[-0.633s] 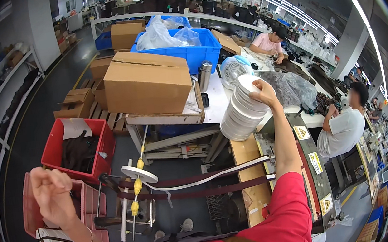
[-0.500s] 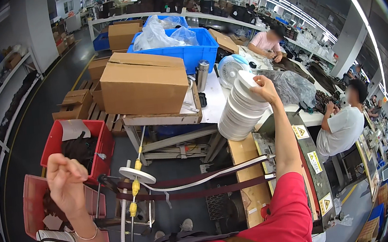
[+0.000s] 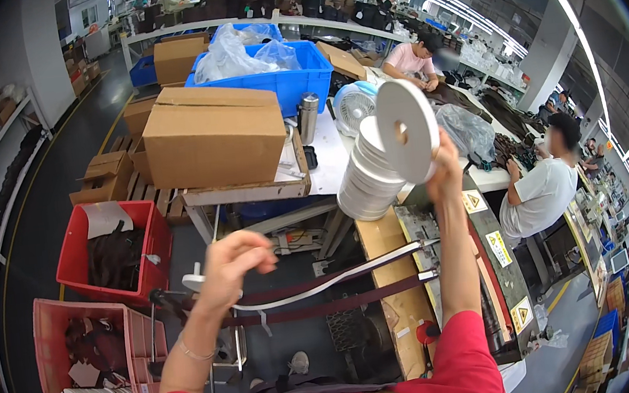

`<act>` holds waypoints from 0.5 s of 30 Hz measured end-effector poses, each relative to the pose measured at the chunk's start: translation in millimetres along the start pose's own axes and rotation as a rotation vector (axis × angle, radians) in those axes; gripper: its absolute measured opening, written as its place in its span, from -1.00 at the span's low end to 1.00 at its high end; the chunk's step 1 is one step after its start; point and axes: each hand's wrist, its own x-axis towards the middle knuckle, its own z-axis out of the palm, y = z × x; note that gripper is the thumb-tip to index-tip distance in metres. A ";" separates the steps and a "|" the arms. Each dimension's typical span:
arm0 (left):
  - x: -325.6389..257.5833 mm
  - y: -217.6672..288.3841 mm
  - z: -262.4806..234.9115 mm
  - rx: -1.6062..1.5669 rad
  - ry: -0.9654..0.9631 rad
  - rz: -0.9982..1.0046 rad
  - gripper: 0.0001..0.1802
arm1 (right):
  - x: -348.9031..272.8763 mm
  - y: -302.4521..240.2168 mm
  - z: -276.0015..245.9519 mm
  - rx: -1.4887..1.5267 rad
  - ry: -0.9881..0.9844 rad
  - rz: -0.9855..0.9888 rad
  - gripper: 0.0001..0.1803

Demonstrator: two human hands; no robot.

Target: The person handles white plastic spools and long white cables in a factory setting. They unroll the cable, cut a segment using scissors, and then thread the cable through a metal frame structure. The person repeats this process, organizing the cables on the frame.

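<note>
White roll held up over on the right

So the right hand (image 3: 447, 166) had a white roll (image 3: 418, 134) gripped by its edge, tipped up with the flat face and centre hole showing. From this angle it overlapped a stack of white rolls (image 3: 365, 179), which stood by the far end of a wooden worktop (image 3: 405, 310). Left hand (image 3: 235, 264) was pretty much open, fingers loosely bent, partly blocking a white reel (image 3: 193, 279). White strap (image 3: 325, 291) and maroon straps (image 3: 350, 302) ran off rightward below.
</note>
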 end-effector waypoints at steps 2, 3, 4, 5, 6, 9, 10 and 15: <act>6.0 -17.1 17.1 -0.075 -0.119 -0.008 -0.76 | -49.6 7.4 43.3 0.198 -0.038 0.122 -0.29; 4.2 -20.3 26.0 -0.124 -0.132 -0.029 -0.66 | -70.8 12.3 59.4 0.101 -0.077 0.131 -0.29; 3.8 -25.7 29.8 -0.176 -0.225 -0.049 -0.46 | -94.4 16.8 71.9 -0.005 -0.122 0.110 -0.30; -1.1 -26.1 31.4 -0.289 -0.257 -0.063 -0.37 | -114.8 16.6 90.5 -0.140 -0.187 0.039 -0.30; -9.1 -24.6 30.3 -0.398 -0.288 -0.077 -0.28 | -133.1 11.6 107.0 -0.289 -0.236 0.061 -0.30; -41.3 -25.3 11.8 -0.281 -0.247 -0.028 -0.12 | -162.2 2.7 155.0 -0.338 -0.228 0.200 -0.31; -53.9 -21.5 9.7 -0.242 -0.158 0.003 -0.22 | -168.4 2.6 171.8 -0.363 -0.208 0.216 -0.37; -94.2 -14.5 -23.5 -0.353 0.061 -0.127 -0.54 | -197.8 9.6 210.9 -0.542 -0.448 0.194 -0.48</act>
